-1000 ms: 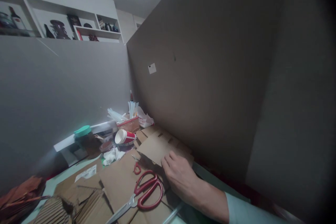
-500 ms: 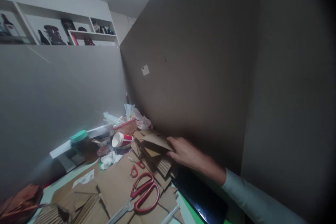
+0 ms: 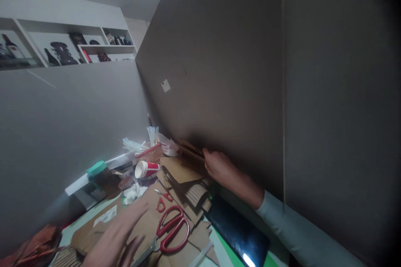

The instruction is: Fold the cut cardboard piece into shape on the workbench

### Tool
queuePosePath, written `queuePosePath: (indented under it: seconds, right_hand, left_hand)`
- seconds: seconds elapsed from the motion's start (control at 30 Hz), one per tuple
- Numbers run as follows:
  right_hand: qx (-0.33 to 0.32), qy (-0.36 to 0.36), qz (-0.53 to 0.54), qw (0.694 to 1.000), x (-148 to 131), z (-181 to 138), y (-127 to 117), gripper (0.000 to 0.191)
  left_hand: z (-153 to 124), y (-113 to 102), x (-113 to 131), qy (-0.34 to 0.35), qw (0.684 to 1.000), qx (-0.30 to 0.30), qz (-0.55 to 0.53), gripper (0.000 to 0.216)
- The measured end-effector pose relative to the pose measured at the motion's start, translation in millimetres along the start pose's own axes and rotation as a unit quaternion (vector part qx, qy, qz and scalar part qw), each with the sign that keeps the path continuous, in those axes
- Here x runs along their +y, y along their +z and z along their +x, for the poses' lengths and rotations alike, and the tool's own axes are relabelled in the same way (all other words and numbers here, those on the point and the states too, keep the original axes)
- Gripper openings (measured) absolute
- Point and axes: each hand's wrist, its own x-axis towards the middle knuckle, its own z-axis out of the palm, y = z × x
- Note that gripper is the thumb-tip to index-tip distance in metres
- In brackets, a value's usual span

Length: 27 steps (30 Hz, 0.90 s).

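- Our left hand, blurred at 7 o'clock, hovers with fingers spread over cardboard sheets, holding nothing.
- Red scissors lie just beside it.
- Our right hand, at 1 o'clock beyond them, pinches a cardboard piece against the wall.
- We read no writing on the red cup.

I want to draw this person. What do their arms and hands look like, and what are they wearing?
The right hand is bare, with no glove, ring or watch in view. Its arm wears a long pale grey-green sleeve that ends at the wrist. The left hand is also bare, but it is blurred at the bottom edge of the picture, so its details and any sleeve cannot be made out.
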Motion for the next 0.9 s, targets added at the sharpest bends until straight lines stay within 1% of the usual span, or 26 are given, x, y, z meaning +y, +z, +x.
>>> queuePosePath:
  seconds: [0.1, 0.2, 0.3, 0.43, 0.5, 0.6, 0.67, 0.73, 0.9]
  right_hand:
    - [0.016, 0.006, -0.019, 1.0, -3.3, -2.5, -0.6, 0.032]
    - [0.02, -0.002, -0.025, 0.999, -4.7, -6.1, 1.2, 0.033]
    - [0.016, -0.018, -0.018, 1.0, -2.9, -6.6, 4.2, 0.033]
    - [0.025, -0.018, 0.006, 1.0, 1.9, -3.9, 6.1, 0.032]
    - [0.029, -0.021, 0.023, 0.999, 4.5, -3.9, 5.5, 0.033]
    - [0.034, -0.034, 0.054, 0.997, 7.7, -6.7, 3.1, 0.038]
    - [0.04, -0.04, 0.076, 0.995, 9.2, -9.1, 2.0, 0.044]
    - [0.05, -0.041, 0.097, 0.993, 10.1, -11.0, 2.1, 0.05]
    - [0.08, -0.047, 0.134, 0.987, 12.2, -12.8, 7.1, 0.053]
  left_hand:
    - [39.9, 19.9, 6.9, 0.079, 0.996, -0.035, -0.009, 0.047]
    - [74.5, 43.3, 19.3, 0.096, 0.992, -0.086, 0.007, 0.052]
    - [91.3, 60.0, 28.8, 0.103, 0.983, -0.152, 0.024, 0.055]
    - [90.0, 71.8, 29.2, 0.088, 0.969, -0.228, 0.025, 0.058]
    - [86.0, 76.9, 26.9, 0.068, 0.966, -0.248, 0.022, 0.056]
    - [82.3, 86.3, 25.6, 0.038, 0.964, -0.264, 0.02, 0.052]
    - [82.4, 93.3, 26.0, 0.028, 0.963, -0.269, 0.02, 0.047]
    - [83.7, 100.5, 25.6, 0.022, 0.964, -0.263, 0.022, 0.047]
    - [81.6, 115.3, 13.4, 0.037, 0.976, -0.214, 0.011, 0.049]
